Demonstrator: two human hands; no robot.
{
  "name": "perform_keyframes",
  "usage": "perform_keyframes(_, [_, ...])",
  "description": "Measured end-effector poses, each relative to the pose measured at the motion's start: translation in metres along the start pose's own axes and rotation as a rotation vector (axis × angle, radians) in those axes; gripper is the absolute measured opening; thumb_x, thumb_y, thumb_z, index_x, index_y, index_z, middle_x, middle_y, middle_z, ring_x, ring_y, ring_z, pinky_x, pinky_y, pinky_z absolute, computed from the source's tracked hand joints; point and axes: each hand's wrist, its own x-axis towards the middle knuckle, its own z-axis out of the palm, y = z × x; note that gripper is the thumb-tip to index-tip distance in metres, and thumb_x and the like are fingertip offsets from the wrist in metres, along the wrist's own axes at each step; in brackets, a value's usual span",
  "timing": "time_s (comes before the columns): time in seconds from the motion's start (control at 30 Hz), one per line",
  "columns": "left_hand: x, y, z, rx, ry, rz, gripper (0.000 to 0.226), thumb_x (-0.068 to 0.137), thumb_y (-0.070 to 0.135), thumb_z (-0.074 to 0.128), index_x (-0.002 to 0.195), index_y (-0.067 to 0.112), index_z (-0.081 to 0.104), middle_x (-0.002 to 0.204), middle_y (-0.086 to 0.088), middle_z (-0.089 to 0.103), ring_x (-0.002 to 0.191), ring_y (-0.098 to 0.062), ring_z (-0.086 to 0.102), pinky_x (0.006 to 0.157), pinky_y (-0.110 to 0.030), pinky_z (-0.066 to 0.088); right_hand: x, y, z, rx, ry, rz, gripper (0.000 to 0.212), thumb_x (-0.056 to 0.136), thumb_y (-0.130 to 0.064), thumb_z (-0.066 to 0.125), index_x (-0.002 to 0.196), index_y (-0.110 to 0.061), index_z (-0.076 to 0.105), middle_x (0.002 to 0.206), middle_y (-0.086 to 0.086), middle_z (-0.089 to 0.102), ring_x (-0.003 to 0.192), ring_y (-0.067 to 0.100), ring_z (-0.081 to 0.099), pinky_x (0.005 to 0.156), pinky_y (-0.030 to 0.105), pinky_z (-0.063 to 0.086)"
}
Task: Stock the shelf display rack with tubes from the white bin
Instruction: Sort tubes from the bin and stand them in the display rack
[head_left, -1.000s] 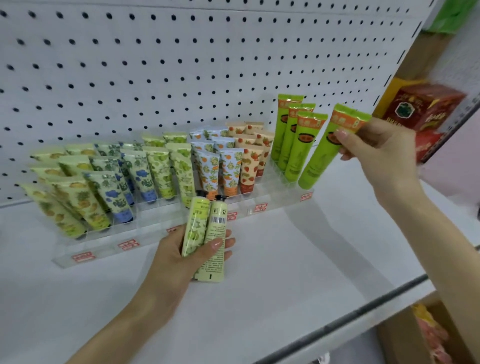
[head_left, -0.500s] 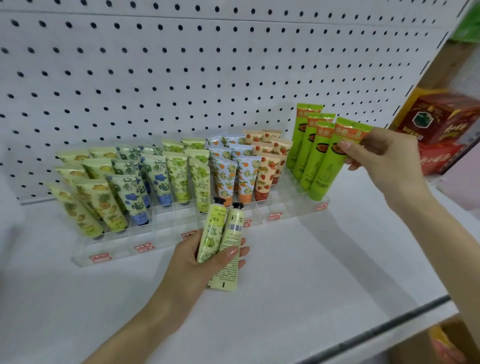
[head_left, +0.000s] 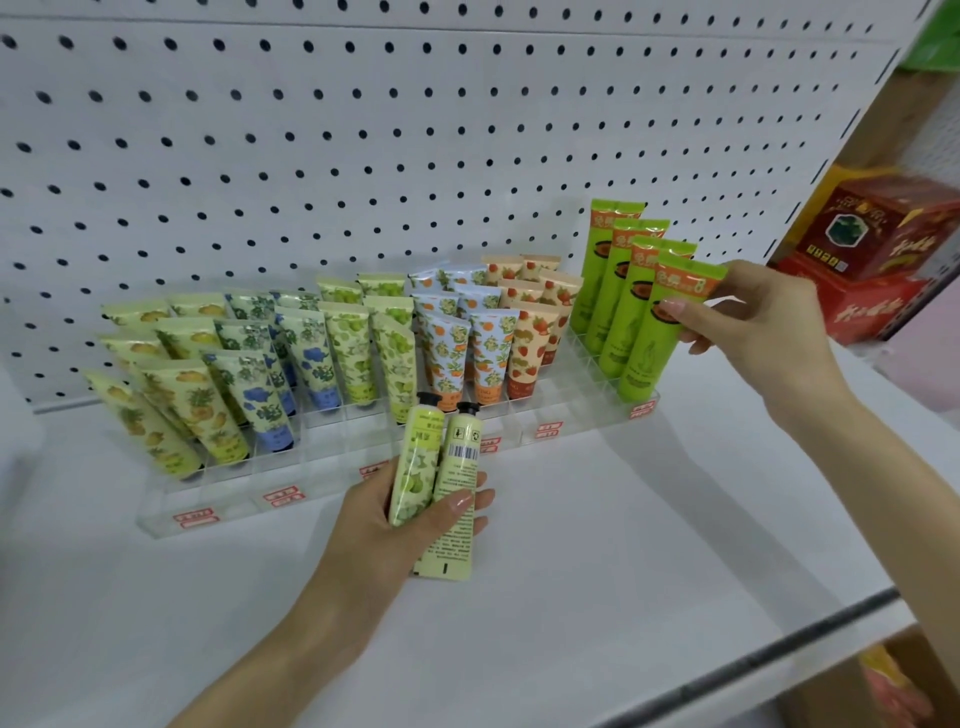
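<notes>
1. The left hand (head_left: 382, 519) comes up from the bottom edge on a bare forearm and hovers just in front of the middle of the clear display rack (head_left: 236, 501). Its thumb lies across the front of two pale green tubes (head_left: 415, 467) and its fingers curl round behind them, so it grips both.
2. Those two tubes lie side by side and touching, with their black caps pointing up toward the rack's front wall. The left one shows a fruit print and the right one a barcode.
3. The right hand (head_left: 763, 322) reaches in from the lower right to the rack's right end. Its thumb and curled fingers pinch the flat crimped top of a bright green tube (head_left: 652, 338).
4. That tube leans in the front slot of the rack's rightmost column, cap end down, with three like tubes lined up behind it.
5. Left of that column, the rack holds rows of leaning patterned tubes (head_left: 332, 348).
6. The rack sits on a white shelf (head_left: 597, 519) with a pegboard (head_left: 363, 156) behind it. A red box (head_left: 883, 249) stands beyond the rack's right end.
</notes>
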Motion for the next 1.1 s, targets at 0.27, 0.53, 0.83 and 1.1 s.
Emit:
perform_keyframes(0.27, [0.000, 0.000, 0.000, 0.009, 0.000, 0.000, 0.036, 0.067, 0.010, 0.067, 0.103, 0.012, 0.067, 0.097, -0.008, 0.075, 0.089, -0.024, 0.072, 0.070, -0.029, 0.059, 0.004, 0.001, -0.003, -0.031, 0.012, 0.023, 0.017, 0.077, -0.015, 0.076, 0.083, -0.019, 0.061, 0.087, 0.001, 0.066, 0.053, 0.006, 0.061, 0.048, 0.019, 0.049])
perform_keyframes(0.53, [-0.001, 0.001, 0.001, 0.001, -0.015, 0.001, 0.038, 0.067, 0.010, 0.067, 0.105, 0.012, 0.066, 0.099, -0.006, 0.075, 0.090, -0.023, 0.072, 0.070, -0.027, 0.059, -0.002, -0.003, -0.008, -0.108, 0.066, 0.009, 0.029, 0.075, -0.026, 0.077, 0.091, -0.028, 0.054, 0.092, -0.008, 0.061, 0.053, 0.007, 0.057, 0.043, 0.019, 0.042])
perform_keyframes(0.83, [-0.006, 0.001, 0.003, -0.012, -0.008, 0.009, 0.039, 0.066, 0.009, 0.068, 0.105, 0.011, 0.065, 0.098, -0.005, 0.075, 0.089, -0.023, 0.072, 0.067, -0.026, 0.058, -0.030, -0.033, -0.007, -0.248, 0.143, -0.217, 0.034, 0.076, -0.030, 0.076, 0.099, -0.028, 0.052, 0.088, -0.007, 0.047, 0.057, 0.010, 0.046, 0.059, 0.018, 0.038])
perform_keyframes(1.1, [-0.017, 0.006, 0.002, -0.071, -0.043, 0.005, 0.040, 0.064, 0.010, 0.071, 0.104, 0.011, 0.067, 0.100, -0.010, 0.074, 0.091, -0.026, 0.072, 0.068, -0.027, 0.058, -0.074, -0.049, 0.038, -0.211, -0.113, -0.334, 0.019, 0.077, -0.040, 0.071, 0.088, -0.024, 0.069, 0.077, -0.009, 0.055, 0.064, 0.006, 0.054, 0.060, 0.018, 0.044])
